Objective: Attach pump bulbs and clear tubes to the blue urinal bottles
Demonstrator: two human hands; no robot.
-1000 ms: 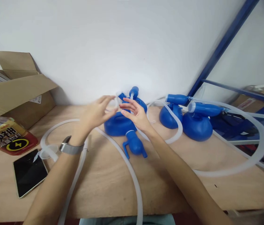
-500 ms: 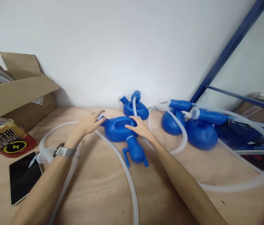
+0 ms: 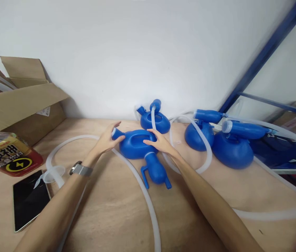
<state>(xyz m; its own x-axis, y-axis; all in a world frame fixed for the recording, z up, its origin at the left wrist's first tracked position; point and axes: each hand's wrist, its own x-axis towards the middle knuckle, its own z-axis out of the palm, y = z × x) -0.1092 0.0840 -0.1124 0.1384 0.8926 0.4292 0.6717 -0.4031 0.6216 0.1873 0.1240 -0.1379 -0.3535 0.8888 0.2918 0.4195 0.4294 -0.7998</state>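
Note:
A blue plastic urinal bottle [image 3: 132, 147] lies on the wooden table in front of me. My right hand [image 3: 161, 140] grips its right end, thumb on top beside the handle slot and fingers over the far side. My left hand [image 3: 108, 138] is open around the pale-rimmed spout [image 3: 117, 133] at the left end, its thumb and fingers apart; whether the palm touches it I cannot tell. At the bottle's near right side, a blue funnel-shaped piece [image 3: 157, 169] with a hooked arm points toward me. A translucent hose [image 3: 140, 185] curves past below.
Similar blue bottles [image 3: 154, 122] [image 3: 232, 150] with hoses stand behind and to the right. On the left are a cardboard box [image 3: 24, 105], a drink bottle [image 3: 11, 154], a phone [image 3: 29, 199] and a clear plastic cap [image 3: 55, 174]. A blue metal frame [image 3: 263, 56] rises at right.
The view has shifted slightly. My left hand's fingers and thumb are a little farther apart around the spout. My right hand keeps its place on the bottle.

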